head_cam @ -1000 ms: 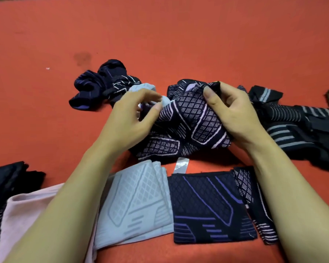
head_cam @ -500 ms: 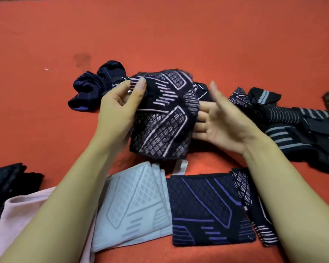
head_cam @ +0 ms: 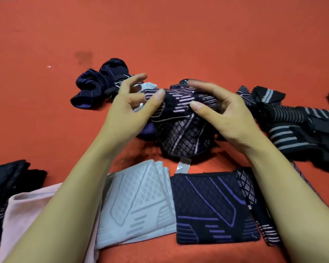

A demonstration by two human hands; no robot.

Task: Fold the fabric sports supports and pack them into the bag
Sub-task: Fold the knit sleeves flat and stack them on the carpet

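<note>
Now bunched lower and wider than half a second ago: black knitted support with pale lilac grid and stripes (head_cam: 180, 128), above the red felt surface (head_cam: 179, 35). Left hand (head_cam: 129, 112) pinching its left edge, thumb against fabric, other fingers spread. Right hand (head_cam: 224, 111) curled over its top, gripping. Nearby, folded: pale grey patterned support (head_cam: 137, 204), black support with purple lines (head_cam: 211, 207).
</note>
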